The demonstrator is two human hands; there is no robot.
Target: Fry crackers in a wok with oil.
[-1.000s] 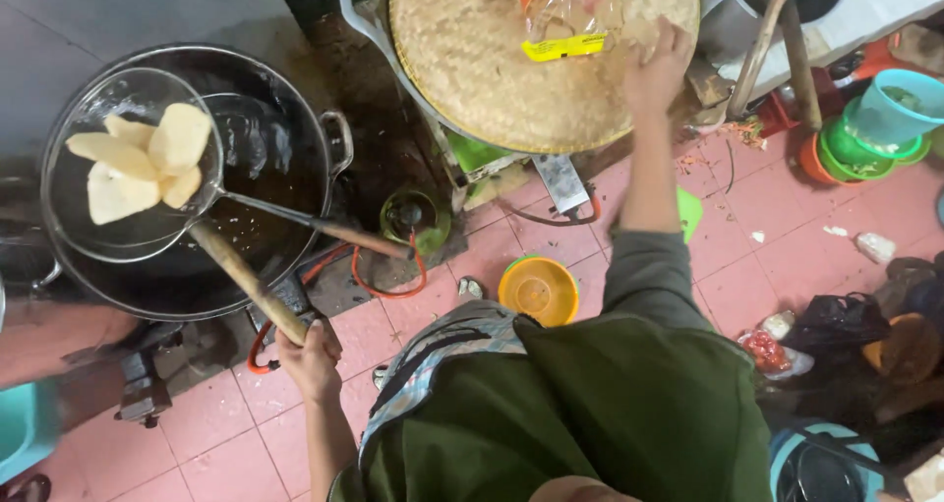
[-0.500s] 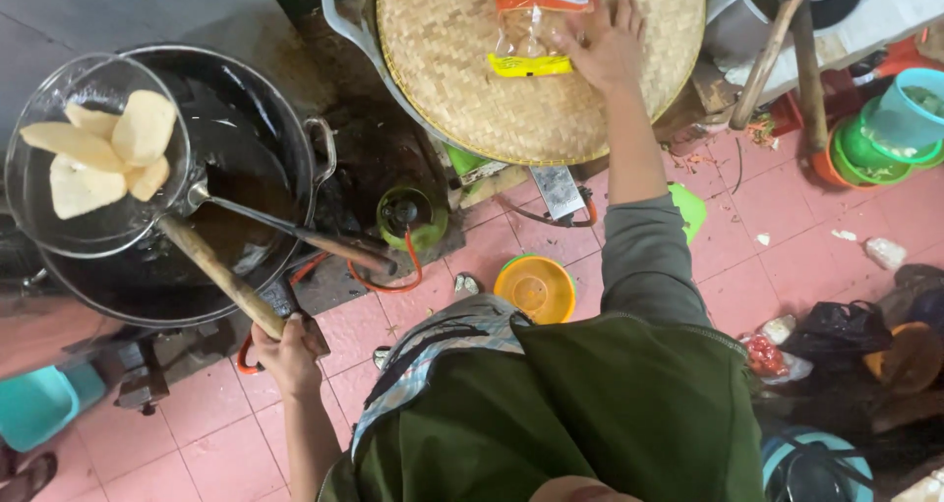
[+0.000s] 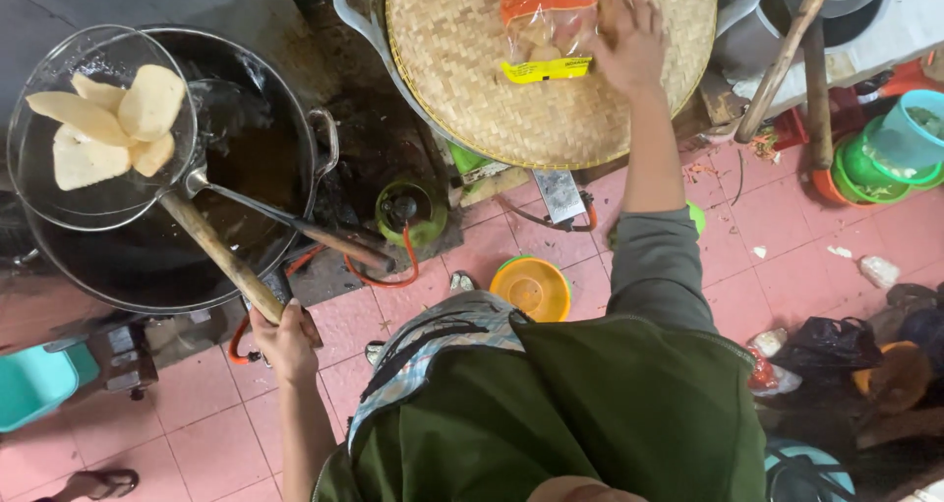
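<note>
Wire skimmer (image 3: 98, 128) — round mesh bowl on a long wooden handle, carrying several pale flat crackers (image 3: 108, 123), raised over the left rim of the black wok (image 3: 236, 168) of dark oil. My left hand (image 3: 285, 340) has its grip clamped around the end of that handle, low over the pink tiled floor (image 3: 806, 256). A metal ladle (image 3: 295, 229) lies across the wok's right side, its handle pointing toward the green gas canister (image 3: 408, 212). My right hand (image 3: 629, 45) lies flat, fingers spread, grip apart, on a clear packet with orange and yellow bands (image 3: 546, 30); the packet rests on a round woven bamboo tray (image 3: 472, 99) that covers a large metal pot. Beside the tray — two wooden handles (image 3: 782, 64) leaning against another pot. On the floor: a yellow bowl (image 3: 531, 288) just beside my apron, stacked green and teal buckets (image 3: 890, 148) at right.
</note>
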